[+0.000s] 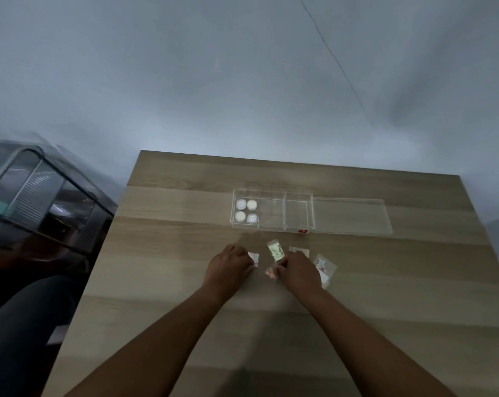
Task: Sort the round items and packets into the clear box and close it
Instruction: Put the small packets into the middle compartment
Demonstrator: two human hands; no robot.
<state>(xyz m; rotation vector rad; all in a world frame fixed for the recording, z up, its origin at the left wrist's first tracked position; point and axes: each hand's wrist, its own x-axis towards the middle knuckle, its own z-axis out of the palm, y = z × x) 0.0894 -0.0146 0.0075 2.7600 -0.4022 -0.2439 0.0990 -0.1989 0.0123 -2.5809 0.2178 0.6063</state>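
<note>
both hands pinch packets: left hand (231, 267) one (254, 258), right hand (299, 270) another (274, 250).

Dim, bluish light; soft overall; wide-angle bending at edges; motion blur far left.

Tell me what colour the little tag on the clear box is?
Red: the tag on the clear box shows in the head view.

a pale wood-grain tabletop (162, 282) carries a clear box (272, 210), its lid (352, 215) lying flat just to the right, and several small packets (275, 249) scattered nearer the front edge.
</note>
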